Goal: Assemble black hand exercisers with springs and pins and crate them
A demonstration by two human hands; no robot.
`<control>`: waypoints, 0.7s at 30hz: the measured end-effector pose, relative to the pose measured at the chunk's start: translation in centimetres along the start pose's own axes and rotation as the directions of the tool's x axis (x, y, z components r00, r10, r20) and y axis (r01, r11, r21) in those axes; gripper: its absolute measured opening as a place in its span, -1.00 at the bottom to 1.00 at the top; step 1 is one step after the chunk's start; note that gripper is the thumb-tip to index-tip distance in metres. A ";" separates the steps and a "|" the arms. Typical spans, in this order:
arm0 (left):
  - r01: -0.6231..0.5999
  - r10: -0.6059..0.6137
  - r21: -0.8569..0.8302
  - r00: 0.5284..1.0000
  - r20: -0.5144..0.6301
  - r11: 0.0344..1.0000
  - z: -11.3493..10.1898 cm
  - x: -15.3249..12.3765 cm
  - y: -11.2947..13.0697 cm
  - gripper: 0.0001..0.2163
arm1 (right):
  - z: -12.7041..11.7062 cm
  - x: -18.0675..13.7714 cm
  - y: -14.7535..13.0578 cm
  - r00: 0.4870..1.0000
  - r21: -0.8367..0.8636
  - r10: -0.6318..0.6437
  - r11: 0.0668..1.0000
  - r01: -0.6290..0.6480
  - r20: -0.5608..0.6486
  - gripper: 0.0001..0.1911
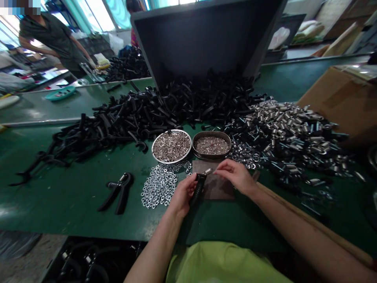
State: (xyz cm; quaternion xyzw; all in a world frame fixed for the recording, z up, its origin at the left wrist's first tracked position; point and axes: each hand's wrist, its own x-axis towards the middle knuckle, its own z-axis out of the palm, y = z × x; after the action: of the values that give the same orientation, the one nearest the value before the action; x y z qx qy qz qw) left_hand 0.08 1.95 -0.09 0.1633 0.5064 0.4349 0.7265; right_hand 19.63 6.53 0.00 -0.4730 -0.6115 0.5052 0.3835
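My left hand (183, 193) grips a black plastic handle (198, 189) upright over a brown mat (218, 184). A small metal spring (207, 171) sticks out of the handle's top. My right hand (234, 175) pinches at the spring's end with thumb and forefinger. Just beyond the hands stand two round metal dishes, a left dish (171, 146) with small metal pins and a right dish (211, 144) with finer metal parts. A patch of loose metal washers (159, 185) lies left of my left hand.
A finished black hand gripper (118, 191) lies on the green table (59, 196) at left. A big heap of black handles (153, 110) spills from a dark hopper (203, 35). Springs and bolts (291, 133) pile at right beside a cardboard box (341, 98). A person (55, 39) works far left.
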 end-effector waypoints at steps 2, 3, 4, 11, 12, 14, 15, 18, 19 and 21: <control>0.061 -0.058 -0.116 0.998 0.023 0.991 0.2 -0.2 -0.1 -0.65 | 1.0 -0.8 0.1 0.998 -0.036 -0.063 0.997 0.063 0.019 -0.88; 0.080 -0.076 -0.151 0.997 0.031 0.985 0.3 -0.4 -0.1 -0.67 | 1.4 -1.0 0.1 0.994 -0.066 -0.110 0.992 0.111 0.020 -0.91; 0.093 -0.088 -0.173 0.995 0.039 0.980 0.5 -0.5 -0.1 -0.70 | 1.7 -1.1 -0.1 0.988 -0.097 -0.155 0.983 0.156 0.018 -0.92; 0.083 -0.077 -0.189 0.996 0.038 0.978 1.0 -1.0 -0.5 -0.72 | 2.2 -1.1 -0.5 0.962 -0.236 -0.272 0.933 0.272 0.036 -0.90; 0.062 -0.056 -0.162 0.997 0.044 0.985 0.9 -1.0 -0.5 -0.70 | 2.2 -1.1 -0.4 0.959 -0.259 -0.279 0.925 0.280 0.040 -0.89; 0.006 0.001 -0.072 0.996 0.086 0.997 0.7 -0.9 -0.3 -0.63 | 1.8 -1.0 0.0 0.948 -0.327 -0.310 0.891 0.314 0.064 -0.91; -0.032 0.033 -0.007 0.992 0.122 0.999 0.7 -0.7 -0.2 -0.59 | 1.5 -0.9 0.2 0.933 -0.383 -0.348 0.853 0.355 0.091 -0.94; -0.177 0.115 0.283 0.969 0.219 0.943 0.6 0.0 0.3 -0.49 | 0.2 -0.4 1.2 0.821 -0.612 -0.507 0.571 0.548 0.262 -0.89; -0.243 0.151 0.401 0.957 0.246 0.884 0.6 0.2 0.4 -0.46 | -0.2 -0.2 1.6 0.767 -0.666 -0.537 0.433 0.607 0.350 -0.84; -0.399 0.258 0.626 0.916 0.307 0.670 0.8 0.7 0.4 -0.42 | -0.9 0.2 2.2 0.678 -0.707 -0.528 0.192 0.681 0.511 -0.76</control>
State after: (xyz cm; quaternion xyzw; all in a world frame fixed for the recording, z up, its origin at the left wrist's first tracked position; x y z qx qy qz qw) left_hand 0.68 2.89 0.12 0.5461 0.5186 0.3265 0.5711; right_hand 20.85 7.04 -1.98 -0.2754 -0.9374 -0.0319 0.2106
